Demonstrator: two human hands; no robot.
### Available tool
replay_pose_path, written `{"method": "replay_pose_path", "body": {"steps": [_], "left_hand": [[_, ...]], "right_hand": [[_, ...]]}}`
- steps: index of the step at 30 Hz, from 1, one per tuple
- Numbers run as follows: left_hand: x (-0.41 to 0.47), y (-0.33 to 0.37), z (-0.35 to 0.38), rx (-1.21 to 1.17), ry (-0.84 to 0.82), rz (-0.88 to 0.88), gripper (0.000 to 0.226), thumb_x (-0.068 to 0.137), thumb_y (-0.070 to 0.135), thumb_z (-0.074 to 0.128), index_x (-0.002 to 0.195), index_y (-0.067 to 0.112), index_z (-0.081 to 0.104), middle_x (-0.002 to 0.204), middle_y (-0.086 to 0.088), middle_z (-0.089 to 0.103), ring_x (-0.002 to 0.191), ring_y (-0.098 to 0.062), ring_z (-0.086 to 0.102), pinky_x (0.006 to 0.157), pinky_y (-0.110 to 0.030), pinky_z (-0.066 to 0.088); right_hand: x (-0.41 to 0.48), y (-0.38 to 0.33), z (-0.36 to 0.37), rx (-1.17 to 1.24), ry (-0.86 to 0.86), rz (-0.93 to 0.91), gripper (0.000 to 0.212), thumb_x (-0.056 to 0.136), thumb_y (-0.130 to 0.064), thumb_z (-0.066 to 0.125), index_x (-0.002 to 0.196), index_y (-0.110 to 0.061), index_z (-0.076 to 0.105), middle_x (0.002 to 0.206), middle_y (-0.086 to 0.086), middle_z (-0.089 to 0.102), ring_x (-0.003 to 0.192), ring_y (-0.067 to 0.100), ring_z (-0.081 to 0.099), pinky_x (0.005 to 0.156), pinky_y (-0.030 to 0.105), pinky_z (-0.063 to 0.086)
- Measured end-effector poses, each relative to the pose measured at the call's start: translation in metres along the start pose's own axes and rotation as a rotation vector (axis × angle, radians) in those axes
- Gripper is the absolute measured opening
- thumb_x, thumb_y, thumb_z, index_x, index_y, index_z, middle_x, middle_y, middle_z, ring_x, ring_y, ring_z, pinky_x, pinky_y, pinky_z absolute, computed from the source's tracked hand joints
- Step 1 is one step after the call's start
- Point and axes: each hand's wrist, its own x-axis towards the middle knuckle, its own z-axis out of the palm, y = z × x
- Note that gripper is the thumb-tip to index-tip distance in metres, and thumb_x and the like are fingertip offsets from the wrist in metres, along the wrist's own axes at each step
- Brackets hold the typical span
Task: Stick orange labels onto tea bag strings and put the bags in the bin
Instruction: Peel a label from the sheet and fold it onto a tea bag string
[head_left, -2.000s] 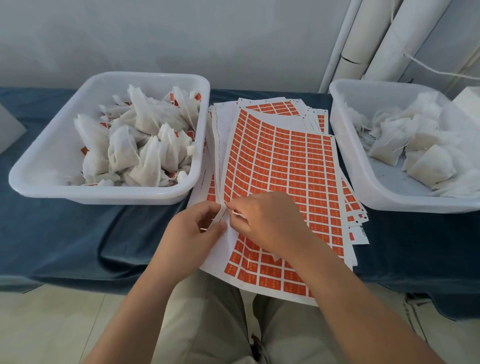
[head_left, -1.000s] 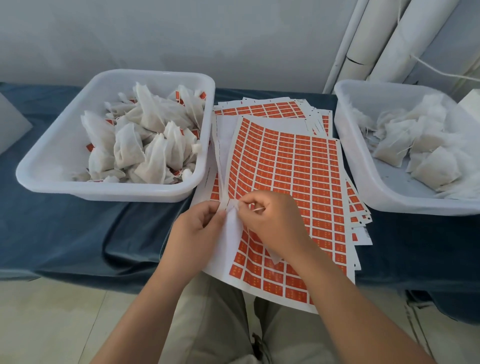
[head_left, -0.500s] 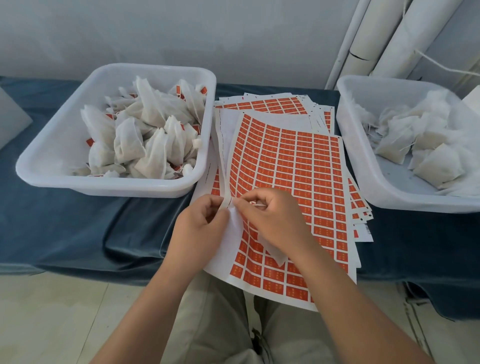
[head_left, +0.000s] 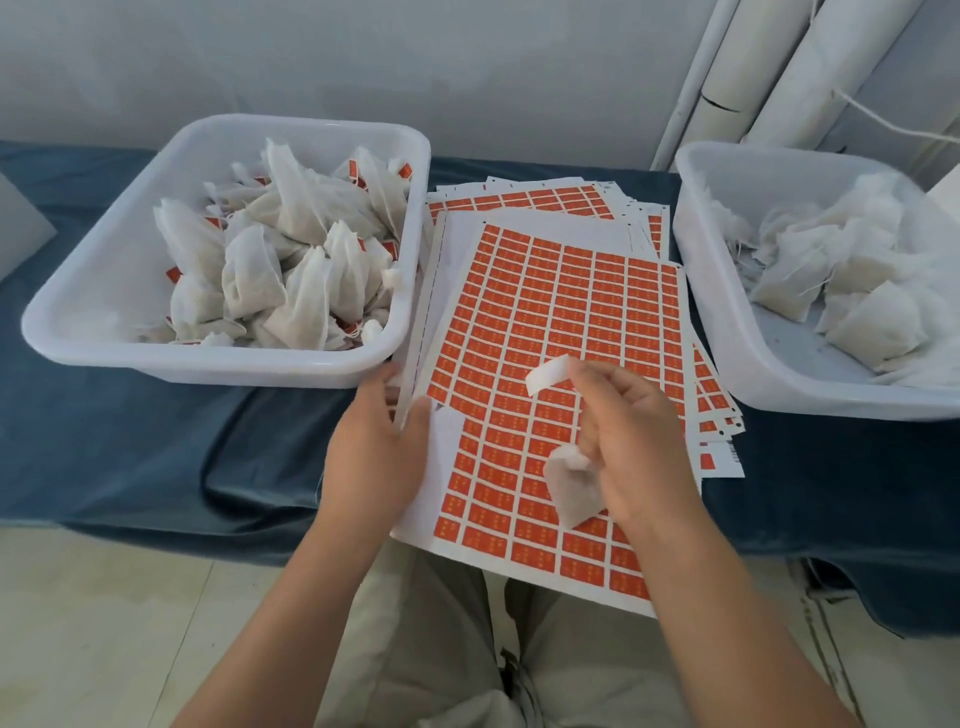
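Observation:
A sheet of orange labels (head_left: 561, 332) lies on top of a stack in the middle of the table. My left hand (head_left: 374, 452) pinches the sheet's left edge between thumb and fingers. My right hand (head_left: 628, 441) hovers over the sheet and pinches a peeled label (head_left: 548, 374), whose white back faces me. The lower fingers of that hand curl round a white tea bag (head_left: 571, 486) that hangs under the palm. The bag's string is not visible. A white bin (head_left: 93, 291) on the left holds several tea bags with orange labels.
A second white bin (head_left: 727, 322) on the right holds several tea bags without labels. More label sheets (head_left: 519, 200) fan out under the top one. A blue cloth (head_left: 156, 441) covers the table, and white pipes (head_left: 753, 78) stand at the back right.
My right hand has lifted away to the right with a label peeled off the sheet. My left hand has shifted from the label to the sheet's left edge. The view tilted slightly.

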Motion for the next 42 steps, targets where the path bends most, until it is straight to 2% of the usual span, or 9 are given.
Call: {"method": "replay_pose_path", "body": {"steps": [3,5,9,14,18,21,28,35,42], "left_hand": [[-0.014,0.008,0.004,0.276,0.183,0.275,0.044,0.103,0.042,0.059,0.145,0.031,0.053,0.144,0.006,0.059,0.133,-0.016,0.053,0.115,-0.045,0.043],[-0.023,0.019,0.005,0.251,0.193,0.363,0.040,0.102,0.051,0.050,0.130,0.029,0.067,0.133,0.010,0.066,0.121,-0.009,0.058,0.110,-0.038,0.047],[-0.038,0.057,0.012,-0.333,-0.343,0.028,0.043,0.091,0.073,0.049,0.094,0.040,0.076,0.094,0.012,0.080,0.085,-0.010,0.079,0.083,-0.038,0.066],[-0.051,0.068,0.031,-0.718,-0.327,-0.166,0.023,0.100,0.041,0.068,0.086,0.029,0.081,0.096,0.003,0.081,0.085,-0.012,0.075,0.086,-0.032,0.059],[-0.060,0.062,0.040,-0.608,-0.238,-0.078,0.024,0.101,0.040,0.066,0.085,0.030,0.080,0.086,0.009,0.080,0.076,-0.008,0.076,0.065,-0.014,0.057],[-0.063,0.058,0.045,-0.528,-0.220,-0.038,0.025,0.101,0.043,0.065,0.083,0.034,0.079,0.083,0.012,0.080,0.078,-0.011,0.078,0.066,-0.017,0.060],[-0.057,0.060,0.046,-0.447,-0.182,0.174,0.023,0.104,0.038,0.063,0.087,0.038,0.078,0.082,0.015,0.078,0.079,-0.008,0.075,0.069,-0.011,0.056],[-0.038,0.061,0.035,-0.331,-0.258,0.270,0.018,0.106,0.035,0.061,0.103,0.032,0.078,0.088,0.012,0.078,0.086,-0.015,0.074,0.077,-0.032,0.064],[-0.033,0.066,0.024,-0.315,-0.400,0.293,0.020,0.108,0.033,0.056,0.104,0.025,0.075,0.098,0.012,0.078,0.096,-0.014,0.076,0.091,-0.044,0.063]], "right_hand": [[-0.007,-0.005,-0.007,0.094,-0.055,0.032,0.015,0.094,-0.053,0.070,0.092,-0.039,0.077,0.057,-0.007,0.056,0.049,0.008,0.048,0.062,0.029,0.045],[-0.012,-0.007,-0.010,0.145,-0.112,0.018,0.017,0.094,-0.051,0.070,0.089,-0.037,0.077,0.057,-0.006,0.054,0.049,0.008,0.044,0.059,0.026,0.044],[-0.018,-0.006,-0.008,0.120,-0.127,-0.018,0.019,0.095,-0.052,0.069,0.099,-0.035,0.078,0.060,-0.010,0.060,0.049,0.005,0.054,0.053,0.016,0.046],[-0.023,-0.003,-0.010,-0.020,-0.119,-0.060,0.054,0.071,-0.092,0.057,0.096,-0.048,0.074,0.069,0.004,0.061,0.061,0.012,0.058,0.065,0.025,0.054],[-0.016,-0.004,-0.023,0.214,-0.174,0.008,0.026,0.096,-0.044,0.052,0.095,-0.034,0.077,0.063,0.001,0.041,0.054,0.010,0.039,0.059,0.030,0.040],[-0.012,-0.006,-0.035,0.112,-0.246,-0.055,0.032,0.097,-0.026,0.045,0.103,-0.037,0.074,0.068,0.001,0.045,0.058,0.010,0.043,0.063,0.029,0.044],[-0.027,-0.021,-0.037,-0.303,-0.353,-0.396,0.024,0.104,-0.040,0.054,0.123,-0.051,0.064,0.098,-0.014,0.076,0.087,0.005,0.073,0.079,0.010,0.054],[-0.031,-0.045,-0.039,-0.548,-0.383,-0.502,0.035,0.099,-0.057,0.051,0.134,-0.059,0.050,0.121,-0.041,0.066,0.121,-0.017,0.057,0.096,0.015,0.046],[-0.019,-0.045,-0.036,-0.455,-0.333,-0.448,0.040,0.099,-0.056,0.053,0.138,-0.058,0.051,0.130,-0.040,0.061,0.121,-0.015,0.058,0.082,0.003,0.048]]}}
